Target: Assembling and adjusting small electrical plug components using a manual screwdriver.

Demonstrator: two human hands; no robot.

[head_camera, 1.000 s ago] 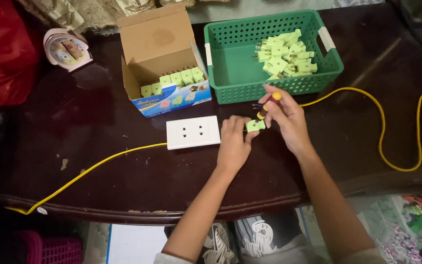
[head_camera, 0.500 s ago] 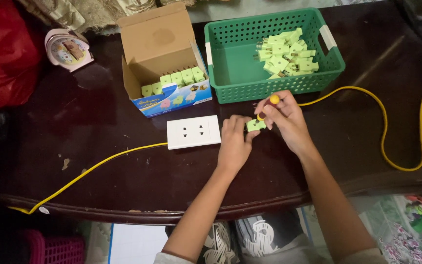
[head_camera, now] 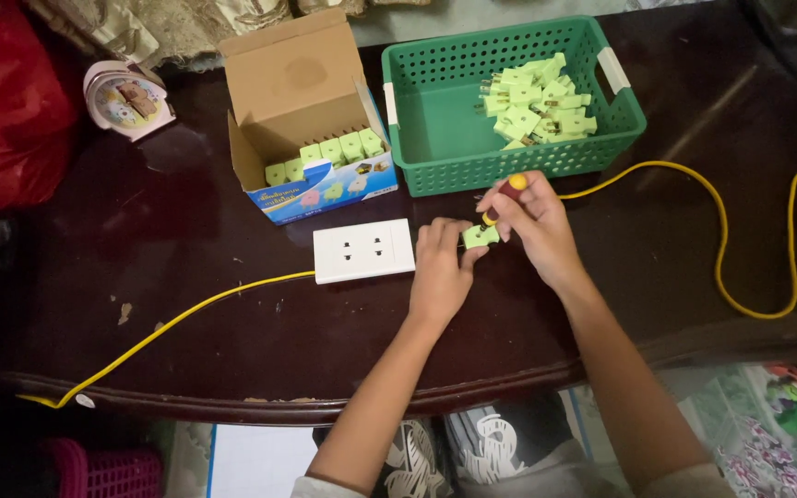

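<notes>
The green basket [head_camera: 435, 120] has a heap of pale green plugs [head_camera: 537, 97] in its right half, and the open cardboard box [head_camera: 302, 101] has a row of the same plugs along its front. On the table [head_camera: 186, 240], the left hand [head_camera: 440, 272] pinches one plug [head_camera: 480, 236] right beside the white socket plate [head_camera: 364, 250]. The right hand [head_camera: 532, 221] is closed around a small screwdriver [head_camera: 502, 198], tip down on that plug.

Box: I see an open brown cardboard carton [head_camera: 311, 124], blue printed front, at eleven o'clock from my hands.
</notes>
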